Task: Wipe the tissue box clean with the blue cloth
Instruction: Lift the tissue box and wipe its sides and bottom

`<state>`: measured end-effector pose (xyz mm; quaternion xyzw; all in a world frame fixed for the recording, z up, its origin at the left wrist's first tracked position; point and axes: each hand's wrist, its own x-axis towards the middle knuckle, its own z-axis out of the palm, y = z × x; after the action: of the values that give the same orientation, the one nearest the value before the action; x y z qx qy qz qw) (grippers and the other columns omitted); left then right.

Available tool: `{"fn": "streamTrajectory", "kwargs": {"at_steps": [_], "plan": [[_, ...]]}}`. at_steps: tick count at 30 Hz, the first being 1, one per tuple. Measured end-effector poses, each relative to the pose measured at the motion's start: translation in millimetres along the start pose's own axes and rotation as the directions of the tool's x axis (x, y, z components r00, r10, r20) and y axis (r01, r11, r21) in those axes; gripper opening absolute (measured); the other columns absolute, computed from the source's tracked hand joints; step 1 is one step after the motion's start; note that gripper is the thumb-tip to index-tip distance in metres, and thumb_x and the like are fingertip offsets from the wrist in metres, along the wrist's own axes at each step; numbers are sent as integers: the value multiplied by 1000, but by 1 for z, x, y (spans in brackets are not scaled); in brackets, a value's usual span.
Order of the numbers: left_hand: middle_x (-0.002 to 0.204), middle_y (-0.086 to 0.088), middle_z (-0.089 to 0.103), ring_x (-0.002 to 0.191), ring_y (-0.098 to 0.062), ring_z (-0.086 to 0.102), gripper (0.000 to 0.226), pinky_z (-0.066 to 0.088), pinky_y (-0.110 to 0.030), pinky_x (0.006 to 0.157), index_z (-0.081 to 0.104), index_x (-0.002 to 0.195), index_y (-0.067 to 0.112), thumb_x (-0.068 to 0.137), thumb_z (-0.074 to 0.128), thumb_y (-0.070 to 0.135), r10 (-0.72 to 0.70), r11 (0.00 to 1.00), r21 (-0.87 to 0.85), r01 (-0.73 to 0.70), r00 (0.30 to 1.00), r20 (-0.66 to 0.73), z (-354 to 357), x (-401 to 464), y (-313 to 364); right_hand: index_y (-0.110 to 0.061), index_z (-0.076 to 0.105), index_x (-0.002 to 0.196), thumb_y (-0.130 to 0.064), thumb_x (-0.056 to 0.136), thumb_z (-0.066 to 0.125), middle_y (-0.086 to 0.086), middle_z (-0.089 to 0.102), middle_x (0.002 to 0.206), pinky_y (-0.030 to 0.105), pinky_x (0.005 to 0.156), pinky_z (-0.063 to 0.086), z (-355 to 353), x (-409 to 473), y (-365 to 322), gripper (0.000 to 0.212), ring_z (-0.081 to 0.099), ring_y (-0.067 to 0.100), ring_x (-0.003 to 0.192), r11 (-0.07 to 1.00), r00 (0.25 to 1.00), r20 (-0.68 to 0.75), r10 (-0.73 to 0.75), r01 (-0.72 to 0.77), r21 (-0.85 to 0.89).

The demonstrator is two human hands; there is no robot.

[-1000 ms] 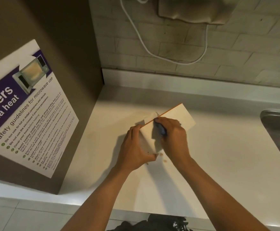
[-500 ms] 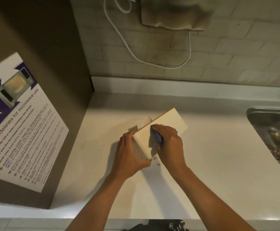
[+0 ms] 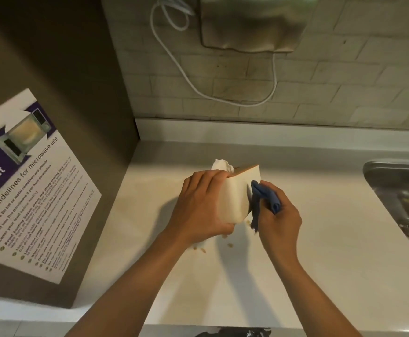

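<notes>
Two hands, left hand (image 3: 202, 206) and right hand (image 3: 280, 218); one tissue box (image 3: 238, 193), one blue cloth (image 3: 265, 199), one sink (image 3: 402, 198), one poster (image 3: 26, 186)

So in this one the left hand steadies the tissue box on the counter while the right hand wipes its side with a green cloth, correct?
Not quite: the cloth is blue, not green. The head view shows the right hand gripping a blue cloth against the side of the tissue box. The rest stands: the left hand holds the box over the counter.

Poster (image 3: 26, 190): "guidelines for microwave use" (partial)
</notes>
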<state>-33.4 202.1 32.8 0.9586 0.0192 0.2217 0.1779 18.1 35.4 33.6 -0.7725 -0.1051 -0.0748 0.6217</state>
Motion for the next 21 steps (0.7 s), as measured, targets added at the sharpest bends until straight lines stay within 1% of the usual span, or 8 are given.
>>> {"fn": "streamTrajectory", "kwargs": {"at_steps": [3,5,7,9,11,14,17,21], "plan": [[142,6,44,121,-17,42,109,36,-32,100,28,142,29,53,83,61,48,998,32,-49,998,44,-7,7,4,-30,59,126,17,81,48,-14,69,107,40,73,59,-9,-1,5,66,66,18,79,996,994,85,-63,68,-50],[143,8,42,122,-15,40,108,34,-31,101,27,143,30,55,81,64,54,997,55,-58,996,70,-11,14,9,-31,54,132,15,82,46,-10,67,108,39,63,60,-12,2,6,68,66,20,78,993,991,122,-60,71,-89],[143,9,42,123,-17,41,106,35,-33,101,30,144,29,56,77,65,50,995,83,-58,995,91,-14,20,16,-34,48,136,8,85,48,-6,62,108,27,55,58,-15,10,3,67,65,17,82,990,988,138,-61,78,-119],[144,9,41,124,-18,41,106,37,-35,100,32,144,28,56,76,65,50,992,109,-63,992,114,-17,26,23,-38,41,140,3,82,52,-6,53,111,12,63,49,-21,18,-3,71,58,3,88,961,970,203,-132,176,-214],[145,8,41,126,-18,39,106,37,-36,102,31,145,28,56,77,64,56,989,126,-75,988,146,-20,32,30,-43,31,143,-3,79,58,-9,41,116,7,64,44,-29,23,-8,80,51,-5,94,926,934,322,-158,253,-281],[143,8,40,129,-18,37,106,34,-34,103,30,146,30,57,79,62,45,988,140,-71,982,184,-22,43,37,-46,18,147,-11,77,67,-15,27,126,11,62,51,-43,31,-11,92,55,1,90,930,854,509,-107,268,-253],[141,9,40,129,-18,38,107,34,-34,102,28,145,31,57,80,63,34,988,140,-65,977,212,-21,51,42,-47,7,148,-18,73,75,-19,16,134,23,60,58,-55,42,-10,105,60,13,88,922,781,622,-64,285,-263],[142,7,41,130,-20,38,109,33,-36,103,28,146,29,56,80,63,52,979,180,-96,971,233,-18,55,51,-48,-2,148,-35,68,84,-20,11,137,15,59,55,-63,58,-8,119,57,17,94,877,747,664,-41,345,-333]]}}
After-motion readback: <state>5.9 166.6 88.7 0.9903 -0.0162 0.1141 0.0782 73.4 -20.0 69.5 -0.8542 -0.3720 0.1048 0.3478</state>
